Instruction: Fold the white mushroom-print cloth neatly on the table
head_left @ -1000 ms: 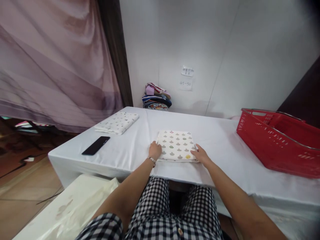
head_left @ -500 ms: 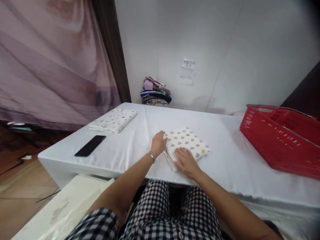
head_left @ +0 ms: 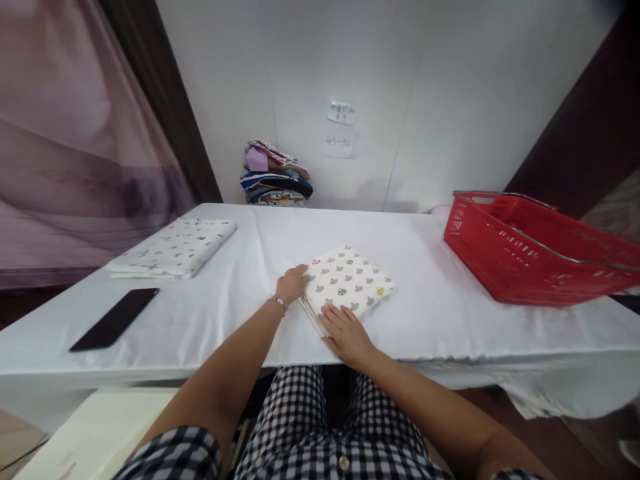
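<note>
A folded white cloth printed with grey, red, green and yellow mushroom-like shapes lies turned at an angle on the table before me. My left hand rests at its left corner, fingers stretched along the edge and touching it. On the near corner, my right hand lies flat with its fingers spread over the fabric. Several layers show along the near left edge, between the two hands.
The table wears a white cover. To the left lie another folded printed cloth and a black phone. A red basket stands at right. Stacked folded fabrics sit by the wall, near a paper sign.
The camera view has shifted, so the whole scene sits differently in the picture. My right hand has slid toward the cloth's near edge, uncovering a green print. The left hand stays at its corner.
</note>
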A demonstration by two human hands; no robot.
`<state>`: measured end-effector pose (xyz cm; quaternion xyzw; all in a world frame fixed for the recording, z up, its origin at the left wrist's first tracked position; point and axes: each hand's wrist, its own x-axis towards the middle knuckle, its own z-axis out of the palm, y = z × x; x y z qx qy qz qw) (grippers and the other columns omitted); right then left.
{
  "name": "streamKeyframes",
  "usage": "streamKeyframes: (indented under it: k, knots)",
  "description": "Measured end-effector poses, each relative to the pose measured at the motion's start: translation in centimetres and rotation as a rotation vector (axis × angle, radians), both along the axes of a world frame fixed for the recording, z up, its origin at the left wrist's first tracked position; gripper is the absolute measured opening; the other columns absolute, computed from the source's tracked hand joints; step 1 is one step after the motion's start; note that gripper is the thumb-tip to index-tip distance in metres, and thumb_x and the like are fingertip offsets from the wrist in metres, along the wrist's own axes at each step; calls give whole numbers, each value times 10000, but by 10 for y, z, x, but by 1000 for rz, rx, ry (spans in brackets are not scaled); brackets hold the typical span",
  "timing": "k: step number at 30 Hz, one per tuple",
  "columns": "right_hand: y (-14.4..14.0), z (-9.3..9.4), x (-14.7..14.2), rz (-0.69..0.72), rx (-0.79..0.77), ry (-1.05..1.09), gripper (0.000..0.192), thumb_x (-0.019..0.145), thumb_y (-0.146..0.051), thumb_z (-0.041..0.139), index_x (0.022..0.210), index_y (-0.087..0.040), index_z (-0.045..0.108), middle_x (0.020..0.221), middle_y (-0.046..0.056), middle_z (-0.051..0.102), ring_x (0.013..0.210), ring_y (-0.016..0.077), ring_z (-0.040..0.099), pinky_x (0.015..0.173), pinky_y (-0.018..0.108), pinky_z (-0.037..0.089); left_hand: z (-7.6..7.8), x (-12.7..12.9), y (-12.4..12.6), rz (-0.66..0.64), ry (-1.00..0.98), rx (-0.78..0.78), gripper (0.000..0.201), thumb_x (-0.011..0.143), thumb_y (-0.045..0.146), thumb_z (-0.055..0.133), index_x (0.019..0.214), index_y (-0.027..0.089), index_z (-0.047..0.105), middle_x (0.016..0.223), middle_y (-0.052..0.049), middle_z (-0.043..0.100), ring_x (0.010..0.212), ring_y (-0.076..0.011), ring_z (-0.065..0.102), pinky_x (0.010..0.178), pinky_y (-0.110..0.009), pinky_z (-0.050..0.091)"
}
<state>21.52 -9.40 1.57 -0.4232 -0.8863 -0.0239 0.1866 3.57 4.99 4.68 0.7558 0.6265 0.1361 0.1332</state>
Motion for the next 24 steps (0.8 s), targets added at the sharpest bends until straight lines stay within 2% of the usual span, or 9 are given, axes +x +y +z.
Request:
streamKeyframes:
  k: [2, 5, 10, 13, 15, 17, 19, 21, 24]
  knots:
    - [0, 4, 6, -7, -39, -4, 472, 910, -281, 443, 1373, -198, 404, 1429, 89, 400, 1338, 227, 317, 1102, 446, 230, 6, 1, -5, 4, 41, -7, 428, 900, 335, 340, 1307, 270, 453, 1416, -21, 434, 1268, -237, 401, 1024, -426, 337]
    - [-8, 13, 30, -7, -121, -4, 458, 891, -201, 431, 1349, -217, 444, 1408, 72, 433, 1325, 223, 342, 1111, 465, 201, 13, 1, -27, 7, 113, 31, 382, 899, 328, 339, 1228, 250, 517, 1352, -50, 496, 1179, -260, 473, 963, -424, 380]
    - [-26, 32, 76, -22, -277, 118, 451, 872, -199, 432, 1318, -250, 483, 1367, 50, 486, 1305, 204, 377, 1106, 478, 206, 19, -1, -65, 62, 199, 83, 395, 851, 485, 437, 1021, 182, 624, 1062, -116, 623, 1014, -276, 558, 925, -432, 392]
    - [-9, 47, 73, -90, -295, 190, 449, 886, -328, 445, 1328, -251, 469, 1373, 56, 480, 1314, 217, 364, 1106, 472, 202, 22, 9, -60, 11, 140, 221, 382, 853, 447, 467, 1097, 188, 607, 1220, -122, 562, 1156, -284, 486, 1007, -440, 331]
    - [14, 53, 61, -224, -243, 198, 506, 896, -401, 418, 1365, -209, 418, 1449, 88, 368, 1370, 243, 249, 1110, 475, 174, 21, 18, -49, -103, 96, 295, 413, 868, 416, 460, 1219, 215, 541, 1391, -101, 436, 1293, -278, 358, 1084, -454, 230]
    - [35, 52, 48, -397, -225, 178, 584, 894, -445, 406, 1391, -141, 360, 1502, 134, 237, 1400, 278, 128, 1110, 485, 141, 15, 24, -39, -189, 82, 250, 482, 879, 421, 440, 1324, 236, 447, 1477, -80, 322, 1364, -271, 247, 1112, -480, 156]
    - [48, 44, 38, -532, -281, 143, 624, 893, -469, 401, 1389, -95, 340, 1506, 170, 203, 1401, 306, 96, 1105, 494, 116, 8, 25, -33, -203, 73, 128, 528, 894, 444, 393, 1382, 246, 368, 1508, -71, 259, 1388, -269, 194, 1107, -505, 154]
    - [52, 32, 34, -572, -358, 111, 652, 892, -501, 387, 1382, -73, 341, 1500, 188, 208, 1396, 319, 106, 1104, 486, 108, 1, 23, -31, -186, 52, 40, 540, 905, 462, 343, 1407, 261, 323, 1522, -58, 223, 1397, -264, 169, 1096, -514, 179]
    - [53, 22, 42, -542, -385, 92, 651, 881, -534, 388, 1358, -92, 378, 1500, 174, 220, 1393, 317, 123, 1101, 472, 124, -3, 18, -32, -183, 5, 22, 535, 905, 469, 334, 1407, 286, 316, 1527, -42, 211, 1402, -254, 155, 1086, -486, 225]
